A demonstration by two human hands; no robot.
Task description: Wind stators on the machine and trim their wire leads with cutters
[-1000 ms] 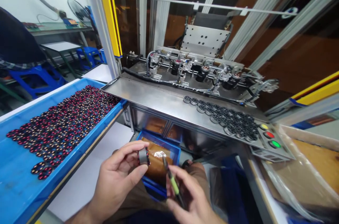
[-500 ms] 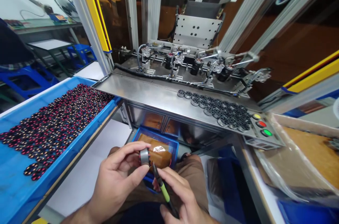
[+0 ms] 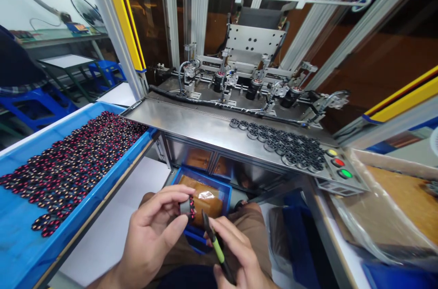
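My left hand [image 3: 150, 234] pinches a small round wound coil part [image 3: 187, 207], grey on its side with red winding at the edge, over my lap. My right hand [image 3: 236, 255] grips a slim hand tool with a green handle [image 3: 215, 245]; its dark tip points up toward the coil, close beside it. Both hands hover above a small blue bin [image 3: 205, 198] holding a brown bag.
A large blue tray [image 3: 20, 243] at left holds many red-and-black wound coils. A steel shelf [image 3: 191, 125] carries several dark unwound ring parts [image 3: 290, 147] near yellow, red and green buttons [image 3: 338, 162]. A winding machine [image 3: 253, 79] stands behind. A plastic-lined box [image 3: 393, 207] sits at right.
The coil in my left hand has turned slightly, showing more red winding. My right hand with the tool has stayed next to it; the view shifted a little.
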